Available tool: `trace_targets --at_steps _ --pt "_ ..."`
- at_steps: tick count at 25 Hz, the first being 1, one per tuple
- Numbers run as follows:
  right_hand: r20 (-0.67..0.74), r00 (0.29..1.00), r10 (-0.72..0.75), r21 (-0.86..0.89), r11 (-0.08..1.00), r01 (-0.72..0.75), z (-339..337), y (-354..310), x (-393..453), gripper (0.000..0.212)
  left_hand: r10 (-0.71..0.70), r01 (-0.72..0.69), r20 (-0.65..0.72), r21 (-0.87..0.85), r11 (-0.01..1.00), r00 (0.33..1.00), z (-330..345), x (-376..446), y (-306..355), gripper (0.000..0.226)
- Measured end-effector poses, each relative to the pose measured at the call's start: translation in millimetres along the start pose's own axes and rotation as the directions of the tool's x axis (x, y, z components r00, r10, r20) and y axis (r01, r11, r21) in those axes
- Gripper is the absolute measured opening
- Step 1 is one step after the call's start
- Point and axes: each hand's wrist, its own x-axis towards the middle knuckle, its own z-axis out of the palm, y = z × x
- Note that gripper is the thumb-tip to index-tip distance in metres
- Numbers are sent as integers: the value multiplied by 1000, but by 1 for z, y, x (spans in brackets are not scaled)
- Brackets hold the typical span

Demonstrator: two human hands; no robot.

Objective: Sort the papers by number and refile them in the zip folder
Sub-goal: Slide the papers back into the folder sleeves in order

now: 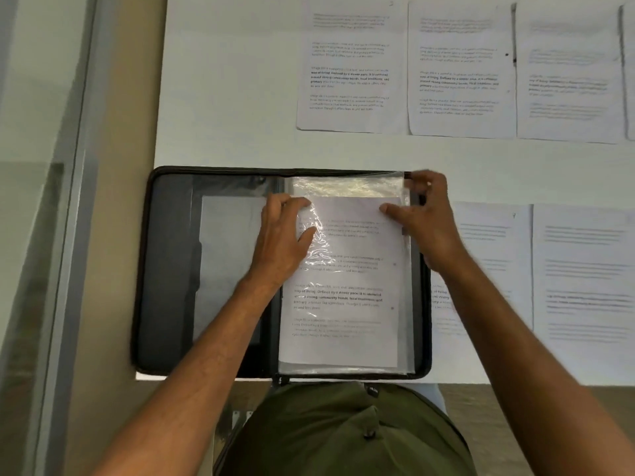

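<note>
A black zip folder [165, 269] lies open on the white table, its right half filled with clear plastic sleeves [347, 185]. A printed paper [340, 304] sits partly inside the top sleeve, its upper edge below the sleeve's opening. My left hand [281, 238] rests on the paper's upper left corner, fingers touching the sleeve's crinkled plastic. My right hand [426, 214] lies at the upper right corner, thumb on the paper and fingers curled at the sleeve's top right edge. Whether those fingers pinch the plastic is unclear.
Several printed sheets lie spread on the table [223, 97]: three in a row at the back [350, 70] [460, 73] [567, 77] and others right of the folder [584, 286]. The table's left edge borders a beige floor strip and a glass partition [41, 201].
</note>
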Motion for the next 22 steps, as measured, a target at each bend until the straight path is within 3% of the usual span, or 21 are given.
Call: trace_targets --at_steps 2,5,7,10,13,17,19,22 --pt "21 995 96 -12 995 -96 -1 9 -27 52 -48 48 15 -25 999 999 -2 -14 -1 41" --pt "247 948 200 -74 979 -188 -2 17 -64 24 -90 93 33 -103 990 995 -5 -30 -3 30" --pt "316 912 260 -121 965 -232 0 12 -81 24 -142 150 54 -180 972 988 -11 -35 -3 24" --pt "280 914 295 -54 955 -292 10 -6 -92 32 -265 290 119 -321 901 957 -28 -38 -4 15" --pt "349 907 237 168 936 -310 31 -25 -90 41 -355 453 284 -494 742 891 -49 -41 -7 20" --pt "514 854 84 319 905 -281 81 -44 -94 41 -370 575 444 -564 593 816 -80 -51 -12 66" --pt "566 823 47 339 897 -285 106 -47 -98 43 -367 606 486 -580 543 793 -94 -61 -16 76" --pt "634 773 -8 196 969 -151 134 -46 -103 56 -431 583 402 -650 487 808 -115 -67 -13 73"
